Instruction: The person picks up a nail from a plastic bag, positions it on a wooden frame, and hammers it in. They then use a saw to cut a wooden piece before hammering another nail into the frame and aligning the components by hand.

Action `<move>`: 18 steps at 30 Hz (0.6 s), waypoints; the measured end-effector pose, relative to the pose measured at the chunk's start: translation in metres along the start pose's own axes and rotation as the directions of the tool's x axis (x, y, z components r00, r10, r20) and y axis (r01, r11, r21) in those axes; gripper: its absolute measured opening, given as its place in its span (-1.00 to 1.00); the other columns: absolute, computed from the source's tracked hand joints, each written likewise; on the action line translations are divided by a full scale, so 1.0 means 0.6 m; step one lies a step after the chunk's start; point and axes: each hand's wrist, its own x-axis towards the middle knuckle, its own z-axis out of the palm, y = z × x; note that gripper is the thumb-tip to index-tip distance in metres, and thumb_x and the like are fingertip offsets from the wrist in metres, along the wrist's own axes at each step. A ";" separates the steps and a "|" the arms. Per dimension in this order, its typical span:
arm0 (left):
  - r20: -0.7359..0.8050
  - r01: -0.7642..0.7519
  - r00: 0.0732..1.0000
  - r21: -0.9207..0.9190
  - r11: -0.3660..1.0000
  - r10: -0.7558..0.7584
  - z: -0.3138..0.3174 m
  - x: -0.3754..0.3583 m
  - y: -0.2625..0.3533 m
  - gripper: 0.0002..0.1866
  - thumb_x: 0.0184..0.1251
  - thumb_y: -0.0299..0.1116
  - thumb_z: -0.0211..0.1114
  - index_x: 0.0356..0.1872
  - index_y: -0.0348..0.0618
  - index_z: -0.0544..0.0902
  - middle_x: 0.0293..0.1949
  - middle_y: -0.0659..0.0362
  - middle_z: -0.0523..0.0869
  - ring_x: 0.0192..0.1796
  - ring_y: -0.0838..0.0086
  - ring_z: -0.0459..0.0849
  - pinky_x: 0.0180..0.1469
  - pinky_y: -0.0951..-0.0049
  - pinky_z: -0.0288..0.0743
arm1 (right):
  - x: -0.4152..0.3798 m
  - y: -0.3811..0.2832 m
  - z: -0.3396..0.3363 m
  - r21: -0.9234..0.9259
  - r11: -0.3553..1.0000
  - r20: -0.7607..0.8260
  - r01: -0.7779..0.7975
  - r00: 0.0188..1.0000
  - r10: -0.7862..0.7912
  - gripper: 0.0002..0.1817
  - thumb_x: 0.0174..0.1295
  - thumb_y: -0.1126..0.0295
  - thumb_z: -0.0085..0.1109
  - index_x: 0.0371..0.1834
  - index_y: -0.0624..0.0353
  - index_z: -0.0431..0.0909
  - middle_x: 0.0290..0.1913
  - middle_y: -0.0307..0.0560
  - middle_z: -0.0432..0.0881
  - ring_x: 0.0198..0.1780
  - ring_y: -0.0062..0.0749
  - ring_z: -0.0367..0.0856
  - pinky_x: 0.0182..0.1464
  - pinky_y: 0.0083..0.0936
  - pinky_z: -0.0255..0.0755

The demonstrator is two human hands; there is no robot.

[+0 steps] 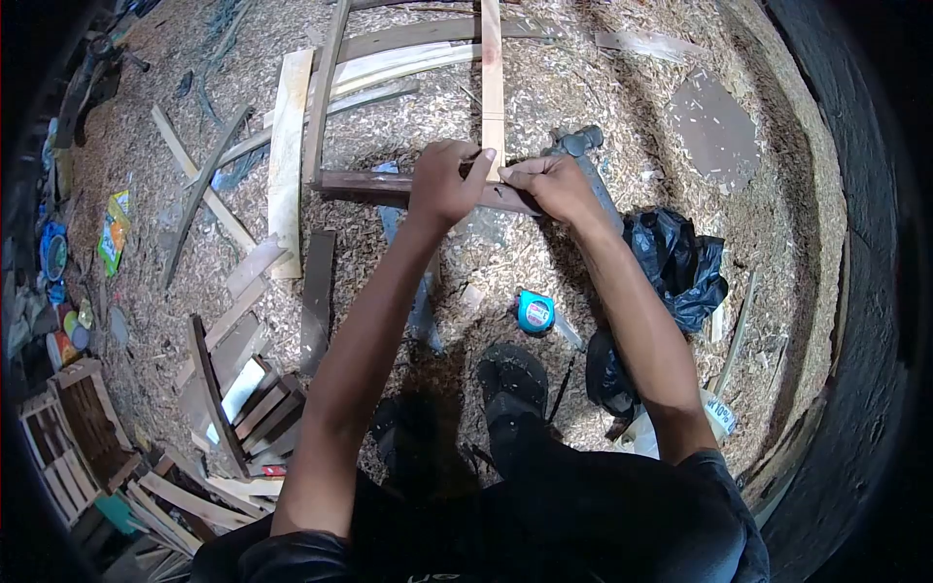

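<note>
A wooden frame lies ahead of me, with a dark crosspiece [364,182] at its near end and a light slat [493,87] meeting it from above. My left hand [449,182] is wrapped round the crosspiece just left of the joint, its thumb pointing at the slat. On the right side of the joint, my right hand [552,185] pinches at the slat's end and the crosspiece. A hammer [580,142] lies just beyond my right hand. The teal tape measure [535,312] rests on the ground nearer my feet.
Wood shavings cover the ground. Loose boards [289,165] lie to the left, and scrap wood [243,398] is piled at lower left beside a wooden crate [87,423]. A black plastic bag [677,267] sits right of my forearm. A dark flat piece [714,131] lies at upper right.
</note>
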 end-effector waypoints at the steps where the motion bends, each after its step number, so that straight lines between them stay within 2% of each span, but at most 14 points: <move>1: 0.023 0.021 1.000 0.027 0.999 -0.022 0.002 -0.003 0.002 -0.76 0.25 -0.25 0.43 -0.45 -0.24 0.70 -0.44 -0.05 0.69 -0.27 -0.03 0.65 -0.15 0.05 0.47 | 0.000 0.004 0.000 -0.006 1.000 0.001 0.010 1.000 -0.010 -0.81 0.25 0.38 0.42 -0.23 0.30 0.83 -0.41 -0.10 0.81 -0.41 -0.53 0.68 -0.27 -0.55 0.54; 3: 0.068 0.056 0.996 0.084 0.995 -0.062 0.002 -0.008 0.006 -0.77 0.24 -0.29 0.42 -0.51 -0.22 0.69 -0.49 -0.05 0.66 -0.31 -0.04 0.63 -0.18 0.05 0.45 | 0.001 0.010 0.001 -0.015 0.999 0.000 0.033 0.999 -0.033 -0.81 0.24 0.38 0.41 -0.22 0.29 0.84 -0.40 -0.10 0.81 -0.40 -0.54 0.68 -0.25 -0.54 0.54; 6: 0.045 -0.007 0.999 0.008 1.000 0.006 -0.004 -0.008 0.006 -0.76 0.25 -0.32 0.41 -0.56 -0.20 0.65 -0.54 -0.04 0.61 -0.35 -0.04 0.59 -0.22 0.04 0.41 | -0.007 0.011 0.005 -0.044 0.999 -0.011 0.022 1.000 -0.023 -0.81 0.22 0.38 0.40 -0.22 0.29 0.84 -0.40 -0.10 0.82 -0.38 -0.54 0.70 -0.24 -0.52 0.55; 9: 0.083 -0.098 0.991 -0.040 0.994 0.101 -0.013 -0.006 0.000 -0.74 0.25 -0.35 0.39 -0.58 -0.21 0.60 -0.56 -0.04 0.58 -0.38 -0.03 0.56 -0.21 0.04 0.39 | -0.006 0.023 0.007 -0.085 0.991 -0.020 0.103 0.994 -0.105 -0.81 0.20 0.40 0.39 -0.24 0.30 0.84 -0.40 -0.07 0.82 -0.38 -0.53 0.71 -0.24 -0.52 0.55; 12: 0.133 -0.129 0.981 -0.095 0.987 0.141 -0.026 -0.003 -0.003 -0.73 0.25 -0.36 0.38 -0.60 -0.23 0.58 -0.57 -0.04 0.55 -0.38 -0.04 0.55 -0.19 0.05 0.37 | -0.003 0.031 0.009 -0.106 0.980 -0.028 0.168 0.985 -0.172 -0.83 0.19 0.43 0.38 -0.26 0.31 0.84 -0.39 -0.05 0.82 -0.38 -0.52 0.71 -0.24 -0.52 0.55; 15: 0.163 -0.107 0.978 -0.129 0.986 0.127 -0.027 0.001 -0.002 -0.74 0.25 -0.37 0.39 -0.59 -0.24 0.58 -0.56 -0.05 0.56 -0.37 -0.04 0.55 -0.16 0.06 0.38 | -0.008 0.026 0.009 -0.025 0.988 -0.033 0.152 0.988 -0.153 -0.84 0.18 0.45 0.38 -0.27 0.31 0.84 -0.41 -0.06 0.81 -0.39 -0.50 0.70 -0.25 -0.51 0.54; 18: 0.306 -0.068 0.949 -0.037 0.997 0.076 -0.036 0.002 -0.008 -0.85 0.32 -0.39 0.40 -0.37 -0.26 0.66 -0.35 -0.02 0.70 -0.23 0.06 0.65 -0.10 0.16 0.47 | -0.011 0.021 0.007 0.037 0.995 -0.033 0.097 0.995 -0.096 -0.86 0.16 0.48 0.39 -0.29 0.31 0.84 -0.39 -0.07 0.81 -0.38 -0.49 0.69 -0.25 -0.51 0.54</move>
